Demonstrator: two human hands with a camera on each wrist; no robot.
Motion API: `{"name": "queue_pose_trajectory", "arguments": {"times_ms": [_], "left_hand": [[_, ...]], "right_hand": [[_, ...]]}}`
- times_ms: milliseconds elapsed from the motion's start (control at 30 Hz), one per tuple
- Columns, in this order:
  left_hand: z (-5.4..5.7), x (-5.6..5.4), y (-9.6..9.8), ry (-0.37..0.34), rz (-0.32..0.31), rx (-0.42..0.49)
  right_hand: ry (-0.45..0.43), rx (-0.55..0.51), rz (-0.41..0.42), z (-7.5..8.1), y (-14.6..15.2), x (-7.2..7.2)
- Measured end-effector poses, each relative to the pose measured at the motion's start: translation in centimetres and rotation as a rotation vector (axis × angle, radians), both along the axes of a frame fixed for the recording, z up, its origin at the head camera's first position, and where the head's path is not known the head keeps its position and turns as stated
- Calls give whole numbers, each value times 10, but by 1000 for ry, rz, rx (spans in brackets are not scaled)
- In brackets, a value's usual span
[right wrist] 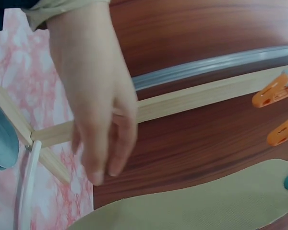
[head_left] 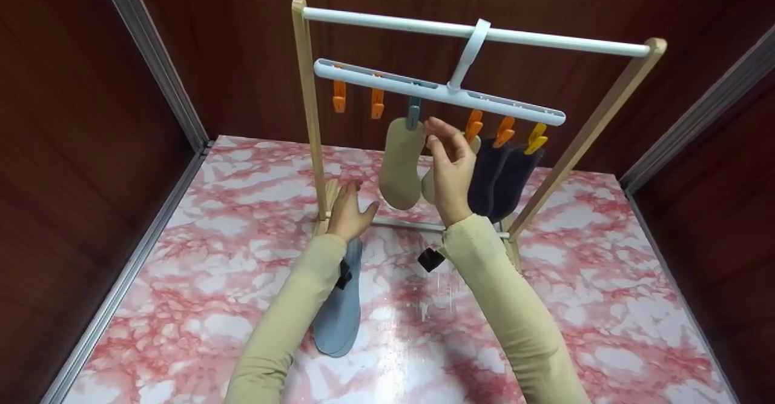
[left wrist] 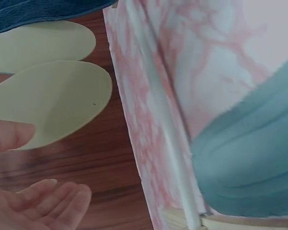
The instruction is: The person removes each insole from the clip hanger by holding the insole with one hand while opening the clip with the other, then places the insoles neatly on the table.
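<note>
A cream insole (head_left: 401, 165) hangs from a grey-teal clip (head_left: 413, 113) on the white hanger (head_left: 387, 82). My right hand (head_left: 453, 171) is just right of it, fingertips level with its top edge and loosely bent, holding nothing. Behind that hand a second cream insole (head_left: 427, 185) is partly hidden, below an orange clip (head_left: 474, 124). Lower and to the left, my left hand (head_left: 351, 213) is held with thumb and fingers apart, nothing between them. In the left wrist view its fingers (left wrist: 62, 203) appear beside the cream insole (left wrist: 62, 100).
Dark navy insoles (head_left: 493, 180) hang at the right from orange and yellow clips (head_left: 536, 139). Two orange clips (head_left: 377, 104) hang at the left without insoles. Blue-grey insoles (head_left: 339, 322) lie on the marbled surface under my left forearm. A wooden post (head_left: 310, 113) supports the rack's white bar (head_left: 387, 22).
</note>
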State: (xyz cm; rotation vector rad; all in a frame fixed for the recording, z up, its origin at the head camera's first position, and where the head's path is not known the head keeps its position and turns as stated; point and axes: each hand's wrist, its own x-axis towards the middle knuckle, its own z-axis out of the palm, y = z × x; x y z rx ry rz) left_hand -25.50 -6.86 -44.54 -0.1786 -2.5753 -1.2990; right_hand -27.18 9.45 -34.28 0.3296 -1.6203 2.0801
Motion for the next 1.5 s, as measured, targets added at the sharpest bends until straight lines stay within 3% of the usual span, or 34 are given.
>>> {"name": "queue_pose_trajectory", "arguments": {"times_ms": [333, 600, 1033, 1500], "left_hand": [[16, -15, 16, 112, -5, 78], [17, -23, 26, 72, -15, 145], [24, -27, 34, 29, -33, 190], [22, -25, 35, 65, -33, 202]], "right_hand": [[7, 22, 4, 4, 0, 1], [-42, 35, 30, 5, 0, 0], [-36, 58, 88, 4, 2, -4], [-42, 114, 81, 2, 6, -6]]}}
